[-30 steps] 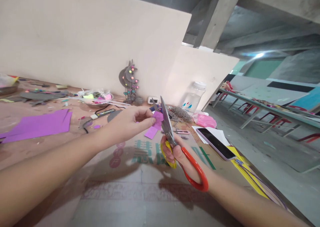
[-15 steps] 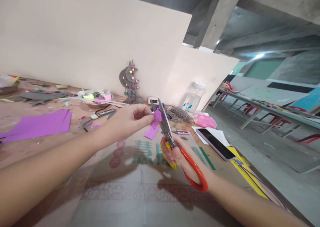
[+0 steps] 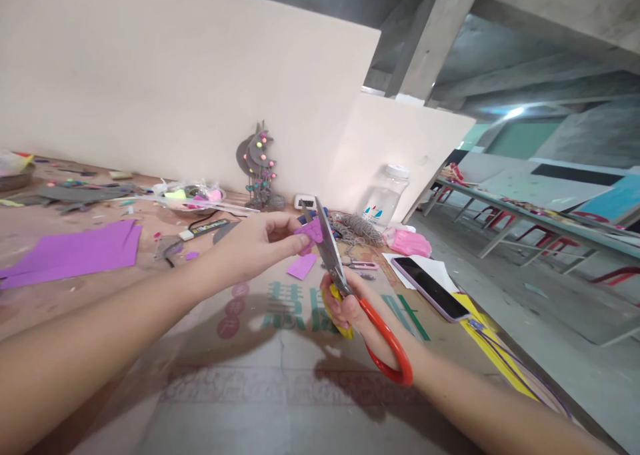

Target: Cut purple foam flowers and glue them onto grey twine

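Note:
My left hand (image 3: 255,245) pinches a small purple foam piece (image 3: 308,233) between thumb and fingers, held above the table. My right hand (image 3: 353,305) grips scissors (image 3: 330,255) with a red and a yellow handle loop, blades pointing up. The blades are parted around the purple piece. A cut-off purple scrap (image 3: 302,266) lies on the cardboard sheet (image 3: 280,348) just below the hands.
Purple foam sheets (image 3: 75,249) lie at the left. A phone (image 3: 430,287) on white paper and a pink bundle (image 3: 411,242) sit at the right, with a plastic jar (image 3: 386,195) behind. A craft ornament (image 3: 259,165) stands against the wall. Yellow strips (image 3: 493,348) line the right table edge.
The purple scrap that hung beside the blades a second ago now lies on the cardboard. The left hand has turned the small piece against the blades. Both hands stay nearly in place.

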Action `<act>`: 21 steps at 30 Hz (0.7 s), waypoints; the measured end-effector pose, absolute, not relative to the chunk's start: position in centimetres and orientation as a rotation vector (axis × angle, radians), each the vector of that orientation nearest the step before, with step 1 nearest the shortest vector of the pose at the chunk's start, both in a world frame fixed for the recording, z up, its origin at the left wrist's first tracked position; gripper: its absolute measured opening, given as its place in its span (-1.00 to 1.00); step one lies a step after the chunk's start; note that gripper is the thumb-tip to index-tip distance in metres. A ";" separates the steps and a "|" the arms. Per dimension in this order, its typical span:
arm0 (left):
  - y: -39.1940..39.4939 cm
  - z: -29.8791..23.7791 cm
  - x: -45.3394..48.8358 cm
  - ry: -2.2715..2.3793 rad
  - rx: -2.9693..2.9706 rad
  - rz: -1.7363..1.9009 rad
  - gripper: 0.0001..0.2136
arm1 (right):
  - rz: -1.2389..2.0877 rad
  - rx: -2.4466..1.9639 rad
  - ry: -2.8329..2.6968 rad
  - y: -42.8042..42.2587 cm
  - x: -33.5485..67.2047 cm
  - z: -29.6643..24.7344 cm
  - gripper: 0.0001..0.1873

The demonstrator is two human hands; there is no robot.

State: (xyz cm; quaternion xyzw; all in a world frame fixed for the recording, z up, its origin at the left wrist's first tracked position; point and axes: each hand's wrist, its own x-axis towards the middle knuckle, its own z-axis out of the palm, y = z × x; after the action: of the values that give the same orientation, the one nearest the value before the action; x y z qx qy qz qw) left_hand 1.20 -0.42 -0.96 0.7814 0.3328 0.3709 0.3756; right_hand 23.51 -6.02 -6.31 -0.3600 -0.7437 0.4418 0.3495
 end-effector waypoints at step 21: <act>-0.9 -0.6 1.6 0.736 1.975 0.935 -0.85 | 1.165 -0.859 -1.946 -6.3 23.3 -6.0 -0.47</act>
State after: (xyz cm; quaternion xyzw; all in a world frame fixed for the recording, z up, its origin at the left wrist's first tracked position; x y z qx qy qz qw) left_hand 1.58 -0.91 -0.57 0.7828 0.2917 0.3707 0.4058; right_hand 23.30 -6.29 -6.02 -0.3318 -0.7515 0.4497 0.3506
